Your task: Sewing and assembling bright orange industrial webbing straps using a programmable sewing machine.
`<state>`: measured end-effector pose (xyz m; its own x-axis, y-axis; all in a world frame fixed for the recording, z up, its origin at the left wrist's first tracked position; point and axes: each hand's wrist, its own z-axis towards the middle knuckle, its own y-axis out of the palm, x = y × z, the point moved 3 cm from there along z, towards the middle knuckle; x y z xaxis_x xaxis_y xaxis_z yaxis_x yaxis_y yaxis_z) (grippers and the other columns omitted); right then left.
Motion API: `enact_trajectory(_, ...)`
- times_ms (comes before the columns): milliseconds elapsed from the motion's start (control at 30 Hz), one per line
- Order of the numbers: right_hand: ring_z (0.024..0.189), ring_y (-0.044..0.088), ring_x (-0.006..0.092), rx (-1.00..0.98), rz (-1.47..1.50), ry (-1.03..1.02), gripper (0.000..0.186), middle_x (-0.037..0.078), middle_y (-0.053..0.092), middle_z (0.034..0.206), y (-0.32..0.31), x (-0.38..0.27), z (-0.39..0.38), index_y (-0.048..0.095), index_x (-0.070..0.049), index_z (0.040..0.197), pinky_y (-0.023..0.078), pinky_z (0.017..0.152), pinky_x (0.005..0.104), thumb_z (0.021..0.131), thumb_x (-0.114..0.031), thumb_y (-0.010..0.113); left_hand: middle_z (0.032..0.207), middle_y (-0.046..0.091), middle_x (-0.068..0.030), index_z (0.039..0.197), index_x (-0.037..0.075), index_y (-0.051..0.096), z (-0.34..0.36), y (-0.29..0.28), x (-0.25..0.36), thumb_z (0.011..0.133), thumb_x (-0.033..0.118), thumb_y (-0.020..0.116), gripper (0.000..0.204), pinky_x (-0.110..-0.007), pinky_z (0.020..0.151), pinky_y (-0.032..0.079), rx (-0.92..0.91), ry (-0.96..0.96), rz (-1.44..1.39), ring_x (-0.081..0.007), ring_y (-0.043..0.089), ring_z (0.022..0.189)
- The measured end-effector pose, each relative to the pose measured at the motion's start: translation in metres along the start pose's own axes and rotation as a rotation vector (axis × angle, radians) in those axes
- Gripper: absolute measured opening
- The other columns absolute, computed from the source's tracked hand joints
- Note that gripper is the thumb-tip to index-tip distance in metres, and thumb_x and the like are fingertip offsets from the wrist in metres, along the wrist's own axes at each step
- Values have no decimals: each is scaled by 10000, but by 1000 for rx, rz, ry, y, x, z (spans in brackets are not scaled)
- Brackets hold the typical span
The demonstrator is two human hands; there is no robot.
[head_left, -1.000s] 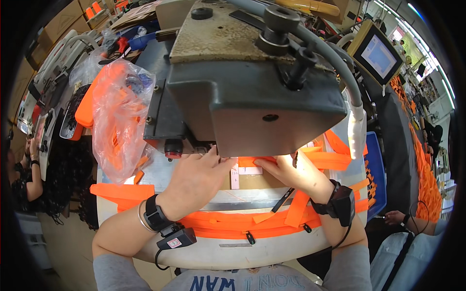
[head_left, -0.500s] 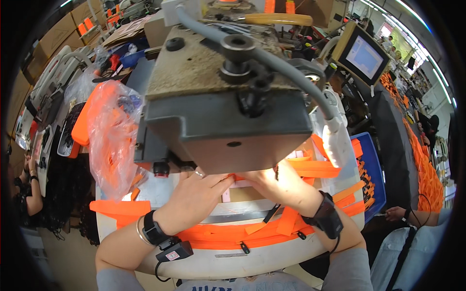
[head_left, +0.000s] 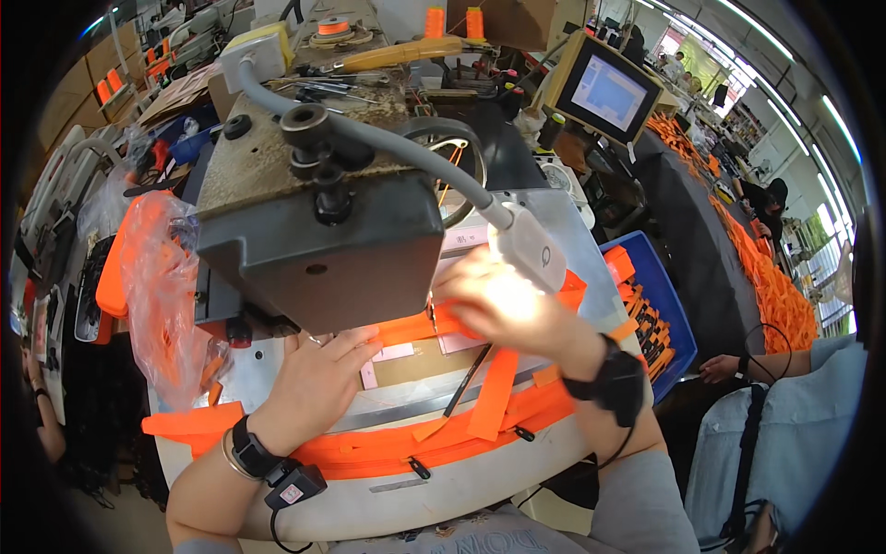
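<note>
On the pale bench (head_left: 397,510) at lower centre, the left hand (head_left: 309,383) touched an orange strip (head_left: 404,330) with unclenched fingers, the right hand (head_left: 503,300) being too blurred to tell.

Orange strips (head_left: 351,452): matt cloth, running below me at 6 o'clock.
Worktop (head_left: 461,491): smooth and pale, with a dull-shining metal band (head_left: 388,413).
Machine cover (head_left: 318,249): smooth, dark, low-gloss.
Machine top (head_left: 258,171): rough, speckled, metal-looking, at my 10 o'clock.
Bag (head_left: 161,314): clear, crinkled, glossy plastic, 9 o'clock.
Bin (head_left: 681,323): smooth plastic, 3 o'clock.
My sleeves (head_left: 641,503): matt grey cloth.
</note>
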<state>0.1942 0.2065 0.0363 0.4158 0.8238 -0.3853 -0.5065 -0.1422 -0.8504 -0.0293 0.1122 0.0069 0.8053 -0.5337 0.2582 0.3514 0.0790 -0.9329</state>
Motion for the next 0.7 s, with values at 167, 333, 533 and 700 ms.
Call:
enact_trajectory(167,885,627,287,-279,-327,263,307,81,670,956,-70,5,-33,662,-114,1000,495,757,356,700,-128,726,1232,561,9,1111,122,631,-7,0,-2,755,77,636,358,-443,829,362,15,-6,64,-249,519,1068)
enact_trajectory(333,945,602,294,-277,-225,489,296,119,654,969,-88,24,-48,655,-29,954,460,793,372,700,-154,744,1217,590,-27,1117,101,625,-6,1,-1,763,-1,583,370,-495,1002,256,25,-39,-29,-243,485,1185)
enact_trajectory(533,922,602,287,141,-94,221,206,88,643,973,-80,40,-17,654,-53,948,480,790,364,757,-125,677,1208,594,-24,1113,105,624,-7,3,0,781,13,584,346,-496,999,257,41,-21,-17,-238,487,1182)
enact_trajectory(700,836,558,299,197,-634,346,183,130,534,948,-43,42,3,647,-47,903,479,725,431,767,-167,669,1202,594,-22,1108,105,624,-6,0,2,785,22,586,335,-494,995,262,43,-5,5,-237,490,1178)
